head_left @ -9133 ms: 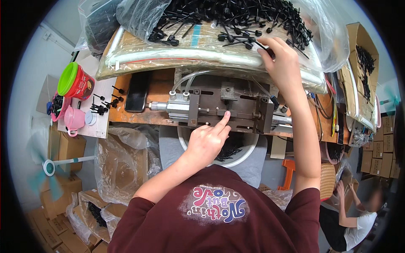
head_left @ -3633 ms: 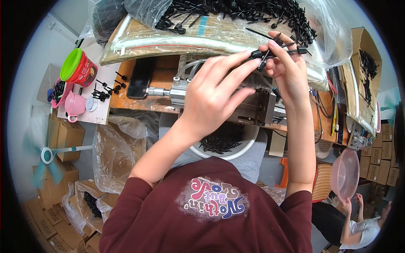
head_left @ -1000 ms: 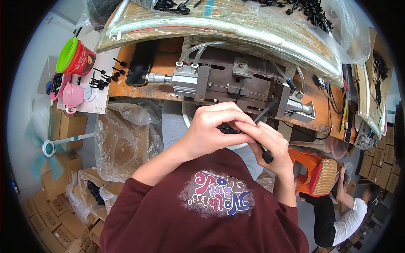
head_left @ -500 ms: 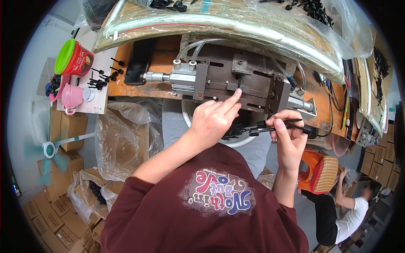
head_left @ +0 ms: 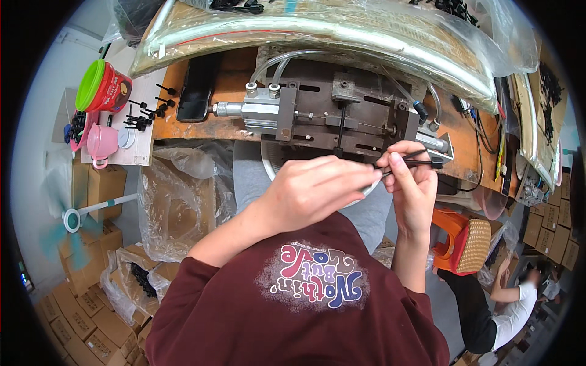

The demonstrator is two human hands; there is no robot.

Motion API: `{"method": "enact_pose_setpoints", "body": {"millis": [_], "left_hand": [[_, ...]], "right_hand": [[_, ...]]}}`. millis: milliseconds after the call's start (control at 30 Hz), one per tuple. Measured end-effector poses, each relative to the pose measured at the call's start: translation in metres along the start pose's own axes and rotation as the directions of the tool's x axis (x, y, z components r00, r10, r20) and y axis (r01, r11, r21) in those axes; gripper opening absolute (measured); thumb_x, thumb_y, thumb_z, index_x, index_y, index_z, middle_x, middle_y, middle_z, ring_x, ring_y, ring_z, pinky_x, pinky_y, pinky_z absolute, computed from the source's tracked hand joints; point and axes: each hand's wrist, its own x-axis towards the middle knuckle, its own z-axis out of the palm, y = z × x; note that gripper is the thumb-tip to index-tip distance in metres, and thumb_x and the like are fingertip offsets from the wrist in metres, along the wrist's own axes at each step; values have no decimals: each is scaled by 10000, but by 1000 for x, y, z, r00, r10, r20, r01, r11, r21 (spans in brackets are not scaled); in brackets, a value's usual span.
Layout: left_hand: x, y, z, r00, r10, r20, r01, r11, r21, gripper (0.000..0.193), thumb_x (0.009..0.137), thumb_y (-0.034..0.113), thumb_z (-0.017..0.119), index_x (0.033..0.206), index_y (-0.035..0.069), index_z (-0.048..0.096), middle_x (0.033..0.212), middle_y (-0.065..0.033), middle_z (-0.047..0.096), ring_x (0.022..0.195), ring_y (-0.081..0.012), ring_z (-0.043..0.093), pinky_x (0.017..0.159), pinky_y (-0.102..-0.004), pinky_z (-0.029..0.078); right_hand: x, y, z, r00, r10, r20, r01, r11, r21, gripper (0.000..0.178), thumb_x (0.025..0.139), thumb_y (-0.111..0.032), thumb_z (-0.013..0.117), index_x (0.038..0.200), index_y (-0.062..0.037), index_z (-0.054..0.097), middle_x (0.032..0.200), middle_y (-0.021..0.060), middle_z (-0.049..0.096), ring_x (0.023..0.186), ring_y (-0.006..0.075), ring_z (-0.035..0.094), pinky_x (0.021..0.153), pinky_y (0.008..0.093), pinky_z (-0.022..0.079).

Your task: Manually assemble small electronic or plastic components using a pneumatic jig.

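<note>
My right hand [head_left: 412, 180] pinches several thin black rods with knobbed ends [head_left: 421, 163] between thumb and fingers. My left hand [head_left: 323, 186] reaches across to them, its fingers drawn together and its tips at the rods' left ends; its thumb is hidden. Beyond my hands is a dark metal clamping fixture [head_left: 366, 131] with a silver air cylinder [head_left: 261, 114] at its left and another [head_left: 434, 145] at its right. One black rod [head_left: 342, 116] lies across its middle block, its knobbed end [head_left: 338, 152] toward me.
A phone [head_left: 195, 91], loose black rods [head_left: 143, 116], a pink cup [head_left: 102, 140] and a red tub [head_left: 110, 88] stand left. A plastic-covered shelf [head_left: 317, 43] spans the back. A white basket [head_left: 271, 161] is in my lap. A person [head_left: 513, 311] sits beyond an orange stool [head_left: 452, 241].
My left hand has left the rod in the fixture and moved right and nearer, to the rods in my right hand. My right hand has shifted slightly left.
</note>
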Motion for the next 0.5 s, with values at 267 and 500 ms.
{"method": "enact_pose_setpoints", "body": {"millis": [267, 500], "left_hand": [[-10, 11, -16, 989, -131, 64, 131, 991, -1, 280, 694, 59, 815, 958, 29, 725, 945, -83, 670, 754, -183, 666, 632, -291, 554], [-17, -27, 14, 996, -78, 40, 51, 888, 457, 263, 698, 96, 798, 931, 28, 697, 1236, -117, 664, 777, -247, 682, 703, -317, 545]], "right_hand": [[13, -7, -8, 965, -235, -118, 219, 967, -133, 138, 968, -88, 593, 1072, 0, 609, 899, 110, 690, 644, 60, 535, 562, 198, 436], [3, -1, -9, 998, -46, 46, 44, 997, 58, 182, 955, -44, 595, 1119, 36, 587, 971, 166, 697, 752, 142, 669, 661, 281, 578]]}}
